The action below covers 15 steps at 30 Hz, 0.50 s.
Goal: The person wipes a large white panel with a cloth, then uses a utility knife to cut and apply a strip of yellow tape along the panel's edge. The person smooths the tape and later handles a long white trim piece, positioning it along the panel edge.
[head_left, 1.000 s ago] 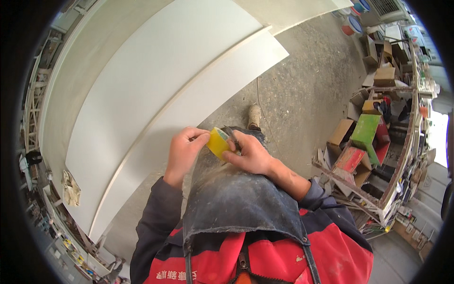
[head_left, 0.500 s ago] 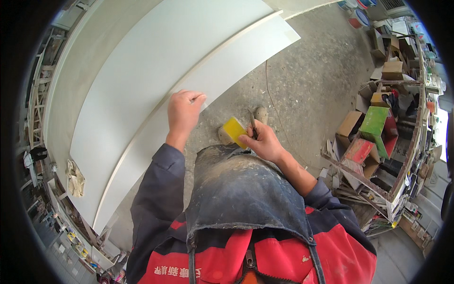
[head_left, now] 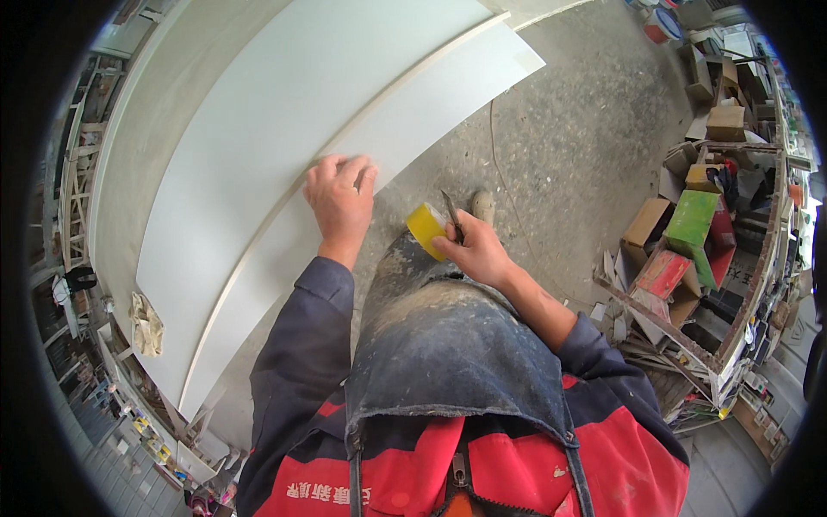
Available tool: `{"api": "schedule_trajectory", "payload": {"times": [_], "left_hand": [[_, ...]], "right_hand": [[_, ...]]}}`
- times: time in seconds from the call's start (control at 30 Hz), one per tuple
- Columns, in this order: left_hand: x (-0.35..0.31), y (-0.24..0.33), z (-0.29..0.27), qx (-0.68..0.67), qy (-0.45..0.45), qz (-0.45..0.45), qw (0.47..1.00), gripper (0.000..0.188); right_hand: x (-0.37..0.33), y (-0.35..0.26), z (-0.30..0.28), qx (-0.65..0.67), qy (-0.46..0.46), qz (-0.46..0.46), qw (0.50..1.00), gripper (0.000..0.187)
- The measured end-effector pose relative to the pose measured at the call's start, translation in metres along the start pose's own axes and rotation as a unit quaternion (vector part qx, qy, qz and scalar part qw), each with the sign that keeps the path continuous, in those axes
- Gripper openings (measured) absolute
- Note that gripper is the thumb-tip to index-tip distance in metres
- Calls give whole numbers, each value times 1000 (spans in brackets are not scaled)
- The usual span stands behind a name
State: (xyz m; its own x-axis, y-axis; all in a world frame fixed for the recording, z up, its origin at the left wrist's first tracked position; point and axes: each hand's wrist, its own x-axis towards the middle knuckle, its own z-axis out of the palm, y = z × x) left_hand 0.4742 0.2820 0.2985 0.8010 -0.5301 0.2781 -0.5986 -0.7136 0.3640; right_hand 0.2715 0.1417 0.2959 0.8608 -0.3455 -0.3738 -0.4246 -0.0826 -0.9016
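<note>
A large white panel (head_left: 233, 129) lies in front of me to the left, with a narrow pale strip (head_left: 256, 238) running along its length. My left hand (head_left: 341, 191) rests on the strip at the middle of the panel, its fingers apart and bent downward; what lies under the fingertips is hidden. Close to the panel's near edge, my right hand (head_left: 479, 252) grips a roll of yellow tape (head_left: 425, 227). The same hand also holds a small dark knife (head_left: 452, 209), its pointed blade sticking up away from me.
A beige cloth (head_left: 146, 326) lies on the panel's left end. To the right, a rusty-framed rack (head_left: 659, 326) holds several cardboard boxes, among them a green box (head_left: 691, 226). Buckets (head_left: 662, 26) stand at the far right. A thin cord (head_left: 494, 142) crosses the concrete floor (head_left: 586, 129).
My left hand has gone from pinched fingers to spread ones, laid down on the strip. The right hand, with tape and knife, has shifted slightly left. One leg has come forward.
</note>
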Motion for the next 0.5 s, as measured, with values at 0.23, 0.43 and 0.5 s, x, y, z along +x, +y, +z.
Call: {"api": "schedule_trajectory", "payload": {"times": [0.23,0.43,0.5], "left_hand": [[41,12,11,80,56,106,990,65],[82,11,46,81,34,264,961,44],[97,-1,44,96,45,264,959,40]], "right_hand": [[4,3,0,-6,-3,6,1000,30],[7,3,-1,-7,-5,20,1000,30],[0,2,1,-5,-8,29,1000,30]]}}
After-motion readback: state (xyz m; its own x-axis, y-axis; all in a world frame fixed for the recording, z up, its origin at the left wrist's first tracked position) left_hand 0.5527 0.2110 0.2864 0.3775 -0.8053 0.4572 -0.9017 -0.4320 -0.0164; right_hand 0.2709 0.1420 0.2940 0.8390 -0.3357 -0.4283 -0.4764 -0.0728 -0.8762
